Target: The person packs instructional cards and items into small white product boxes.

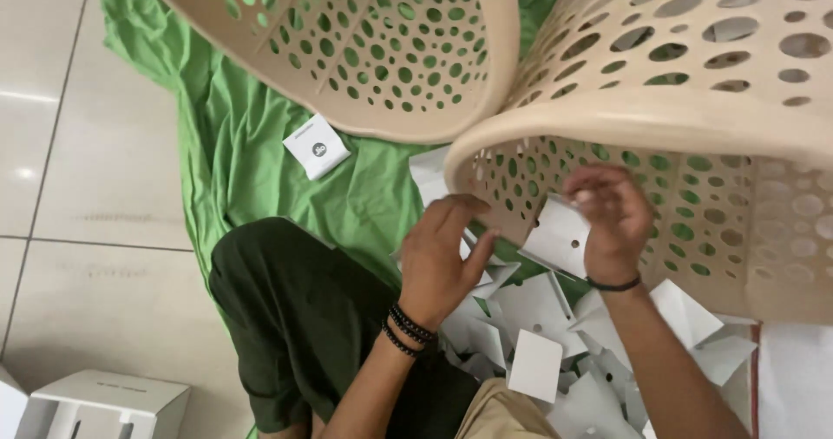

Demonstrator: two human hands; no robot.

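White folded card piece (557,235) is in the right hand (612,222), pinched at its upper edge, fingers curled over the top. It sits right in front of the mouth of the beige perforated basket (694,118), which lies tipped on its side. Left hand (442,257) is just beside the card, fingers bent and half closed, fingertips close to the card's left edge; can't tell if they actually touch it. Left hand holds nothing else that I can see.

Black bead bracelets on the left wrist, thin black band on the right.

Below both hands: loose pile of white card pieces (555,343), some flat, some folded into open shapes, overlapping at random. One flat square piece lies on top near the bottom of the pile.

Second beige basket (364,49) of the same perforated type sits to the left, touching the first one at the rim.

Green cloth (234,153) spread on the tiled floor (78,144) under the baskets. Small white box (317,147) lies alone on the cloth, well apart from the pile. Dark green trouser leg (295,317) in the foreground. White folded carton (104,402) on the floor at bottom left.
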